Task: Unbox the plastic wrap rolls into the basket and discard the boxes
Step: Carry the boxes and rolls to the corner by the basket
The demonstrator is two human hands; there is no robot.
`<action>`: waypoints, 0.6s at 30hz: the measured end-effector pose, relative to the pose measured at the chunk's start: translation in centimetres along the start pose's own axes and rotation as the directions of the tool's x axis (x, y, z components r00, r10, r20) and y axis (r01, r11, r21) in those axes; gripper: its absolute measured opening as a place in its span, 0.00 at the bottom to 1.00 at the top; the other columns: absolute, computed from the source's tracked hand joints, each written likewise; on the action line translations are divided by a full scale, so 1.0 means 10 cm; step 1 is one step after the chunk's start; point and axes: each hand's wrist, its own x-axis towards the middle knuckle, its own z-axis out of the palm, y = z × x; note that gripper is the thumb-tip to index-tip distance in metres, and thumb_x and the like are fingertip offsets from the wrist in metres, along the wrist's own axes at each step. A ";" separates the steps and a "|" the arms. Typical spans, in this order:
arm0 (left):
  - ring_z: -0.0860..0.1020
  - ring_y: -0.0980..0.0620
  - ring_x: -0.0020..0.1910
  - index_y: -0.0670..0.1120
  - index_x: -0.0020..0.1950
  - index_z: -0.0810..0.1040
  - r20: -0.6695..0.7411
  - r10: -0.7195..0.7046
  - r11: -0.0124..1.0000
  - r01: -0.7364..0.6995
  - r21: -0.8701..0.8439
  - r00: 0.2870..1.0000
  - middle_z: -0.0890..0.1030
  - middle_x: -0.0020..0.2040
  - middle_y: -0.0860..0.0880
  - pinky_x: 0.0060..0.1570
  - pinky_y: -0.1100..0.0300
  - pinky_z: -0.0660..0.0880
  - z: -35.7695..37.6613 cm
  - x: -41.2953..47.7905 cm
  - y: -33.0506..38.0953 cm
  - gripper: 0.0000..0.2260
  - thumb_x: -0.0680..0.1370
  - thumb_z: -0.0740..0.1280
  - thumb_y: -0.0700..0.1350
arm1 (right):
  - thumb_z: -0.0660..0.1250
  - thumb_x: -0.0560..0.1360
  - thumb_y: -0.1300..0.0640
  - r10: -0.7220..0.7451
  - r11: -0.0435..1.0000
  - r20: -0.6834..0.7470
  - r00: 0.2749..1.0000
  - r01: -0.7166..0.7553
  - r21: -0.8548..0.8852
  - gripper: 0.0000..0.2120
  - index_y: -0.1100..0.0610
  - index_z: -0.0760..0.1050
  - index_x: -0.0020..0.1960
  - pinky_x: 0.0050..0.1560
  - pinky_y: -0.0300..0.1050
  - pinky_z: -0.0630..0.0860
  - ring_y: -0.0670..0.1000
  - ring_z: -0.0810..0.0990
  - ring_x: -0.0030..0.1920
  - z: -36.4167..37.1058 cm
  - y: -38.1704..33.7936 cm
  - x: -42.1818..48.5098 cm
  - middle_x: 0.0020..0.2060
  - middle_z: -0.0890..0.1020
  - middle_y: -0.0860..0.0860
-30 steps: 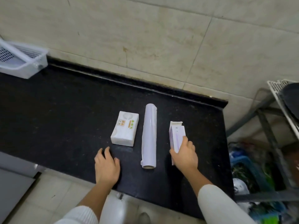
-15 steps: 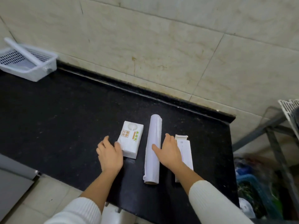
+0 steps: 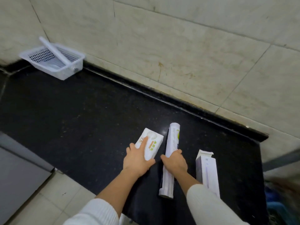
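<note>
The plastic wrap roll (image 3: pixel 170 153) lies on the black surface (image 3: pixel 78 114), near its front right corner, pointing away from the person. The right hand (image 3: pixel 175 161) is wrapped around the roll's middle, fingers over the top and thumb on the left side, gripping it. Just to the left, the left hand (image 3: pixel 138 159) clasps the near end of a white tissue pack (image 3: pixel 151 144), with the index finger stretched out along its top. To the right of the roll, apart from it, the opened box (image 3: pixel 207 169) lies flat with its end flap up; the right sleeve (image 3: pixel 209 207) covers its near end. Far off at the back left, against the wall, a white perforated basket (image 3: pixel 71 70) holds another white roll (image 3: pixel 53 51) leaning across its rim.

The surface is dark speckled stone with a raised black lip at the back, under large beige wall tiles (image 3: pixel 178 54). Pale floor tiles (image 3: pixel 40 200) show below its front edge, and a grey cabinet front (image 3: pixel 19 172) stands at the left.

Half a second ago the right hand lay flat between roll and box, and the left hand only touched the pack's corner; now both have closed on their items. The view has swung left, bringing the basket fully into sight, and the roll's printed side now faces up.
</note>
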 end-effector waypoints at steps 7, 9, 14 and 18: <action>0.66 0.48 0.59 0.66 0.75 0.47 -0.120 -0.129 0.984 0.112 -0.137 0.984 0.64 0.59 0.49 0.45 0.55 0.68 -0.72 0.23 -1.08 0.39 0.68 0.63 0.65 | 0.66 0.72 0.42 -0.152 0.985 0.009 0.988 0.150 0.090 0.30 0.61 0.62 0.62 0.48 0.52 0.78 0.59 0.79 0.53 0.35 -1.03 -0.18 0.57 0.78 0.58; 0.66 0.48 0.58 0.66 0.75 0.47 -0.155 -0.161 0.978 0.136 -0.161 0.975 0.64 0.59 0.49 0.45 0.55 0.69 -1.05 0.31 -1.52 0.39 0.68 0.63 0.65 | 0.66 0.72 0.42 -0.200 0.973 0.014 0.980 0.197 0.120 0.30 0.61 0.62 0.63 0.46 0.51 0.78 0.59 0.80 0.52 0.58 -1.50 -0.29 0.56 0.78 0.58; 0.66 0.48 0.58 0.67 0.74 0.48 -0.215 -0.236 0.963 0.199 -0.181 0.948 0.65 0.59 0.49 0.47 0.54 0.68 -1.96 0.38 -2.77 0.38 0.68 0.63 0.63 | 0.66 0.72 0.41 -0.265 0.953 0.052 0.963 0.253 0.168 0.30 0.61 0.62 0.63 0.45 0.49 0.77 0.59 0.79 0.53 1.32 -2.80 -0.74 0.57 0.77 0.58; 0.68 0.45 0.59 0.65 0.75 0.50 -0.269 -0.344 0.933 0.295 -0.205 0.900 0.66 0.60 0.47 0.51 0.52 0.70 -2.65 0.45 -3.82 0.37 0.69 0.64 0.62 | 0.66 0.71 0.41 -0.317 0.939 0.133 0.939 0.290 0.185 0.30 0.61 0.63 0.62 0.46 0.49 0.77 0.58 0.78 0.52 1.96 -3.77 -1.13 0.57 0.77 0.58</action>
